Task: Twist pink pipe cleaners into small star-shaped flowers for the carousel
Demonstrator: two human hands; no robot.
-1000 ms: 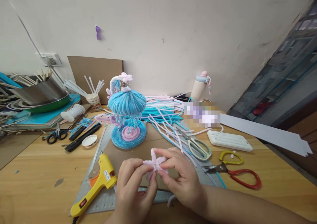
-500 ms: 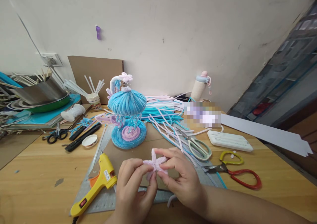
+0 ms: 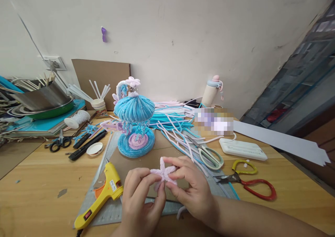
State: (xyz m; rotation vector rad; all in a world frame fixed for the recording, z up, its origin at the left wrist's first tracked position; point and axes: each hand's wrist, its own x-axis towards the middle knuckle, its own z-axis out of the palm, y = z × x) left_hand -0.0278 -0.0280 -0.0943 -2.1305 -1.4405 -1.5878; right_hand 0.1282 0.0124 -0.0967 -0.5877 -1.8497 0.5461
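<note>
A small pale pink star made of fuzzy pipe cleaner [image 3: 163, 172] is pinched between both hands, just above a brown cardboard sheet [image 3: 125, 162]. My left hand [image 3: 141, 202] grips its left and lower arms with thumb and fingers. From the right, my right hand [image 3: 192, 191] pinches the star's other side. Behind them stands a blue and pink pipe-cleaner mushroom-like model [image 3: 134, 125]. A yellow glue gun [image 3: 101, 195] lies to the left of my left hand.
Loose blue, pink and white pipe cleaners [image 3: 172, 120] pile behind the model. Pale green scissors [image 3: 209, 155] and red-and-yellow shears [image 3: 248, 183] lie to the right, near a white flat device [image 3: 242, 148]. Black scissors [image 3: 60, 142], cutters and a cluttered stack sit left.
</note>
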